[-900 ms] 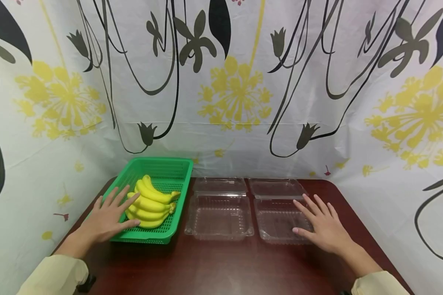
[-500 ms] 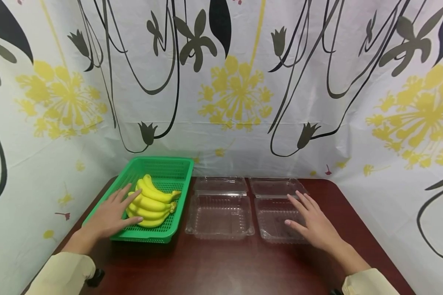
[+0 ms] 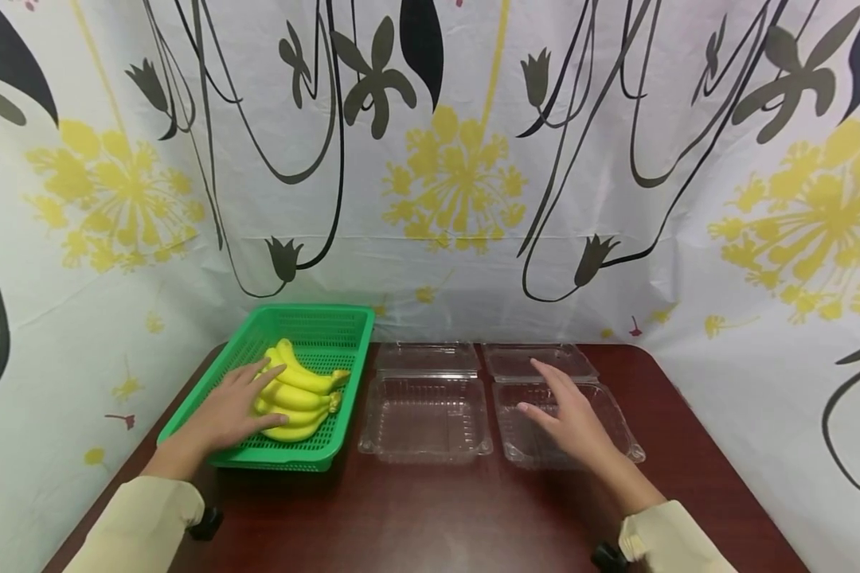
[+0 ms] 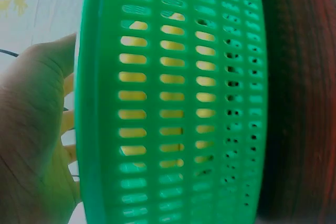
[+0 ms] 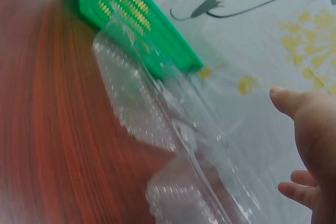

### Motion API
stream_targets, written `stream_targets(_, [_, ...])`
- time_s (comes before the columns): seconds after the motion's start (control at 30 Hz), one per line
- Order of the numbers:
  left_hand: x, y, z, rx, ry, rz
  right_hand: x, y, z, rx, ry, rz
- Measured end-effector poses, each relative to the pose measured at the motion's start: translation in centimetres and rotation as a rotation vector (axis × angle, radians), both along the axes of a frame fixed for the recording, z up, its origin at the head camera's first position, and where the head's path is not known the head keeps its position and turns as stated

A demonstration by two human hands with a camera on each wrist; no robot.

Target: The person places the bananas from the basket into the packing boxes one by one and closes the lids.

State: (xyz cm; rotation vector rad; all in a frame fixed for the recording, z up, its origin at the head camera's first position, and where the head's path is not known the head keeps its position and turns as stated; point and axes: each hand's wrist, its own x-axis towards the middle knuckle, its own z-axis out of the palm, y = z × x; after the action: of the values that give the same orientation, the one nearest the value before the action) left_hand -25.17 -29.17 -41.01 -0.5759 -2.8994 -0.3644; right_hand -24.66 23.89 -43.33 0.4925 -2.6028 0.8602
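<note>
A bunch of yellow bananas (image 3: 302, 396) lies in a green plastic basket (image 3: 357, 382) at the left of the table. My left hand (image 3: 231, 407) hovers over the basket's left side with its fingers spread, close to the bananas. In the left wrist view the basket wall (image 4: 107, 129) hides part of that hand (image 4: 34, 135); banana yellow shows through the slots. My right hand (image 3: 572, 415) is held over the right clear plastic clamshell container (image 3: 619, 430), fingers extended and nothing held. In the right wrist view, the thumb and fingers of this hand (image 5: 317, 145) stand apart.
A second clear clamshell container (image 3: 426, 418), its lid folded back, sits between the basket and the right container. Both stand on a dark red-brown table (image 3: 430, 517). Patterned white cloth (image 3: 459, 294) hangs behind and at both sides.
My left hand has moved right and slightly forward, nearer the bananas. My right hand has moved left over the right container. The bananas, basket and containers have stayed put.
</note>
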Motion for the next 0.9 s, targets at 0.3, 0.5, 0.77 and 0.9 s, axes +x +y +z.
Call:
stream_targets(0.3, [-1.2,0.5,0.5,0.008,-0.077,0.013,-0.6,-3.7,0.0,-0.121,-0.038,-0.008])
stream_targets(0.5, [-1.8,0.1,0.1,0.029,-0.110,0.015,-0.6,-6.2,0.2,-0.228,-0.175,-0.027])
stream_targets(0.77, [-1.6,0.2,0.4,0.049,-0.126,0.010,-0.6,-8.7,-0.3,-0.409,-0.279,-0.023])
stream_targets(0.9, [-2.2,0.4,0.7,0.042,-0.097,-0.006,-0.6,-9.3,-0.8,-0.378,-0.266,-0.022])
